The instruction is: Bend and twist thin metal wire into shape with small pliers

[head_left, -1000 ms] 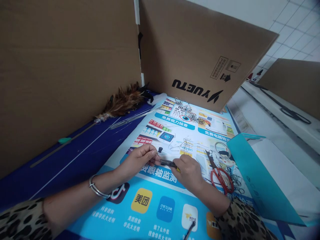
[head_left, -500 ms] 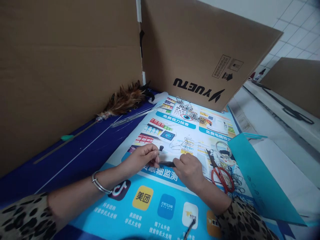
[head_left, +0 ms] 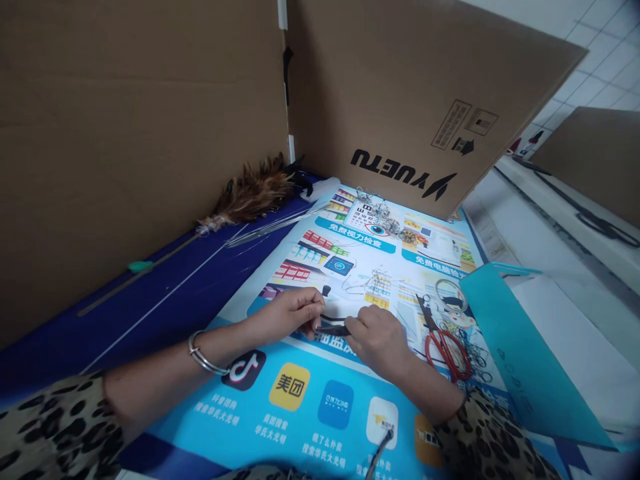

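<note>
My left hand is closed in a pinch, thumb against fingers, above the printed sheet. A very thin wire shows at its fingertips; most of it is hidden or too fine to follow. My right hand is wrapped round dark pliers, whose handles are hidden in the palm. Their narrow tip points left and meets the left fingertips. Just right of my right hand lie red-handled scissors, beside a tangle of thin wire loops. Beyond the hands, a loose bunch of fine wire rests on the sheet.
Cardboard panels stand at the back and left. A feather duster lies along the left panel. Clear thin strips lie near it. A teal folder is at the right, and a wire coil sits behind the scissors.
The view has shifted slightly. The thin wire that stood out between my left fingers and the plier tip is now harder to see. Both hands keep nearly the same place and hold.
</note>
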A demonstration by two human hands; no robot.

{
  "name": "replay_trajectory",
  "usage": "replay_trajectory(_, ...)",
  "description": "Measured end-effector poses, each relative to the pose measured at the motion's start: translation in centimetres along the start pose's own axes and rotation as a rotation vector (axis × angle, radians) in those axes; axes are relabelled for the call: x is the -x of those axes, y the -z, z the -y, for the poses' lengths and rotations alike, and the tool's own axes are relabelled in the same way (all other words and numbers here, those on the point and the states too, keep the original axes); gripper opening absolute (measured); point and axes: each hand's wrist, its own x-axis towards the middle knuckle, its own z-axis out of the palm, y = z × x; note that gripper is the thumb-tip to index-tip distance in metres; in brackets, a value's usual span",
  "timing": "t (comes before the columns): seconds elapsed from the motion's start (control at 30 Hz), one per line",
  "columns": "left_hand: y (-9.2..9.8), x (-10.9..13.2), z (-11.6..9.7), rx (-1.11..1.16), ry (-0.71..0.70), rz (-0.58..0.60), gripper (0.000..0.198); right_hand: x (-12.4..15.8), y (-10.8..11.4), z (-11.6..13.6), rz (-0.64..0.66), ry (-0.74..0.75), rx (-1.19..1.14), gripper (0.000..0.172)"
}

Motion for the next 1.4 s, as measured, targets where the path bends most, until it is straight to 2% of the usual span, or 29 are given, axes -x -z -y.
replay_trajectory(0.5, 0.0, -0.3, 0.4, 0.082, -0.019, -0.054, 0.019, 0.0, -0.4, 0.2, -0.021, -0.063, -0.057, 0.016)
replay_trajectory(0.7, 0.0, -0.2, 0.5, 0.089, -0.050, -0.052, 0.019, 0.0, -0.1, 0.5, 0.030, -0.114, -0.112, 0.014)
replay_trajectory(0.83, 0.0, -0.2, 0.3, 0.087, -0.018, -0.042, 0.019, 0.0, 0.0, 0.6, 0.061, -0.111, -0.131, 0.016)
replay_trajectory(1.1, 0.2, -0.2, 0.5, 0.053, -0.010, -0.011, 0.018, -0.4, 0.9, 0.4, 0.205, -0.118, -0.174, 0.017)
replay_trajectory(1.4, 0.1, 0.0, 0.5, 0.016, -0.062, -0.027, 0.018, -0.9, 1.6, 0.2, 0.293, -0.146, -0.189, 0.019)
